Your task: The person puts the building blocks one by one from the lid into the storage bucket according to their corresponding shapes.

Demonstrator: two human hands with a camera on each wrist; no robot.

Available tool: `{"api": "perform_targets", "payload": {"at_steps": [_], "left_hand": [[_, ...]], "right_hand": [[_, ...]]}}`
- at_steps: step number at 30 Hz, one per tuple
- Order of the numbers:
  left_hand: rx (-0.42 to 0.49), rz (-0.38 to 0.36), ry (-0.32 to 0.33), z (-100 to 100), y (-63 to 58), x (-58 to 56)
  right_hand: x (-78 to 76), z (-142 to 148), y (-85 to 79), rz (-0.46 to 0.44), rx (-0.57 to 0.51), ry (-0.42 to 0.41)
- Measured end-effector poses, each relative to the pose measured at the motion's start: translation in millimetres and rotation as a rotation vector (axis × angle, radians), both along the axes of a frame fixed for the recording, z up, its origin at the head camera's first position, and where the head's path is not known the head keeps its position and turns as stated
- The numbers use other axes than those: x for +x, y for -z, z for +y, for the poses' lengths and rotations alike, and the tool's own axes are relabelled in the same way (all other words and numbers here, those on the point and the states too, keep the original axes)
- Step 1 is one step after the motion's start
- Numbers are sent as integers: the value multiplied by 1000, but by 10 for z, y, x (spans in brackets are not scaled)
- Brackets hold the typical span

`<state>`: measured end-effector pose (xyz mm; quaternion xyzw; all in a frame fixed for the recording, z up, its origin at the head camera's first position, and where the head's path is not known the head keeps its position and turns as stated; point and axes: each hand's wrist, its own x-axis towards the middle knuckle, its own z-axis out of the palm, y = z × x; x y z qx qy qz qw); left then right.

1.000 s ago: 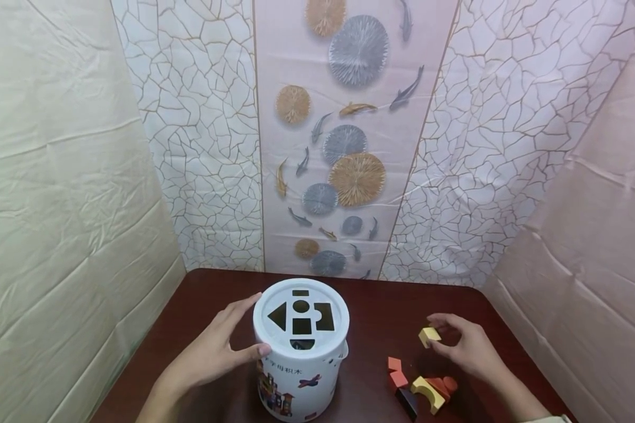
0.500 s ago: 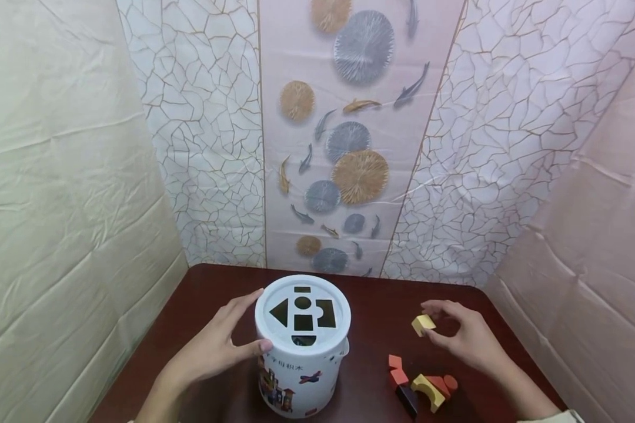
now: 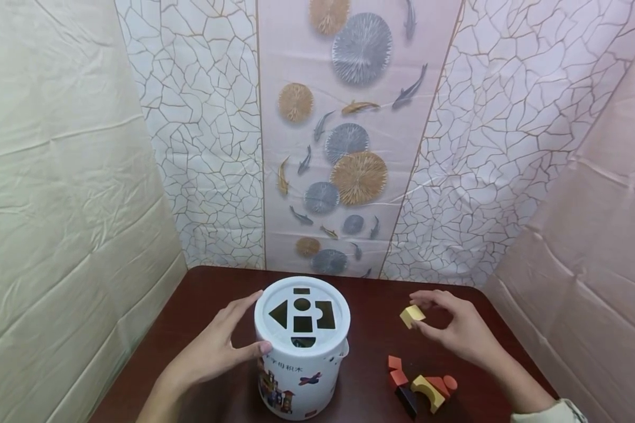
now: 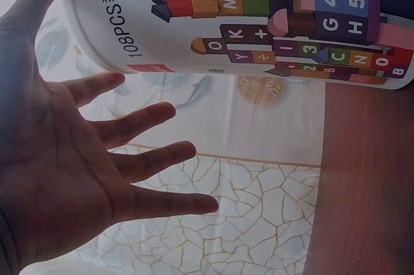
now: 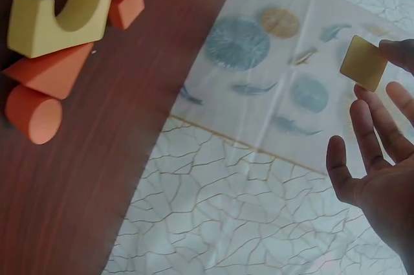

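A white bucket (image 3: pixel 298 382) with printed block pictures stands upright on the table, its lid (image 3: pixel 267 338) cut with several shaped holes. My left hand (image 3: pixel 211 349) rests against the bucket's left side, thumb and a fingertip at the rim; in the left wrist view its other fingers (image 4: pixel 152 162) spread out straight. My right hand (image 3: pixel 463 329) pinches a small yellow block (image 3: pixel 413 316) between thumb and fingers, above the table to the right of the bucket. The block's square face shows in the right wrist view, where the remaining fingers (image 5: pixel 365 136) extend loosely below.
Loose blocks lie right of the bucket on the dark red table (image 3: pixel 211 288): a yellow arch (image 3: pixel 428 393), an orange triangle (image 3: pixel 436 385), an orange cylinder (image 5: pixel 33 114), two orange-red blocks (image 3: pixel 398 377) and a dark block (image 3: pixel 406 401). Patterned cloth (image 3: pixel 206 176) hangs behind.
My right hand has moved left and up in the view, carrying the yellow block toward the bucket. The left hand stays at the rim, and the loose blocks lie where they were.
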<state>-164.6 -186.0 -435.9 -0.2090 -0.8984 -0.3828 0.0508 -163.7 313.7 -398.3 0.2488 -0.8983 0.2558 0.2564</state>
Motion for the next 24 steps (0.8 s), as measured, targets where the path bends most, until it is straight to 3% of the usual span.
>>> {"api": "perform_targets", "payload": {"at_steps": [16, 24], "left_hand": [[-7, -6, 2, 2, -14, -2], [-12, 3, 1, -6, -26, -4]], "right_hand": [[-3, -268, -280, 40, -36, -116], [-58, -487, -397, 3, -34, -193]]}}
